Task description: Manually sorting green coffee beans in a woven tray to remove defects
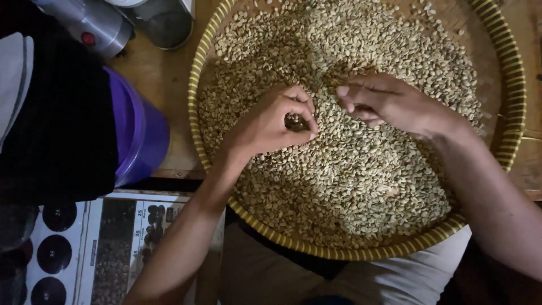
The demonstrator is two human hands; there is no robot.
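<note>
A small coffee-sorting workplace, by the look of its gear

A wide round woven tray [511, 85] with a yellow-striped rim, heaped with pale green unroasted coffee beans [350, 181], rests on a wooden table [164, 73]. Left of the tray stands a purple plastic tub [141, 135]; beyond the tray's upper left lie metal vessels [107, 25]. Below the tray's left edge lies a printed chart [113, 248] picturing beans and dark round samples.

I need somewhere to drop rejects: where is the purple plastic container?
The purple plastic container sits left of the round woven tray, beside the left hand.
</note>
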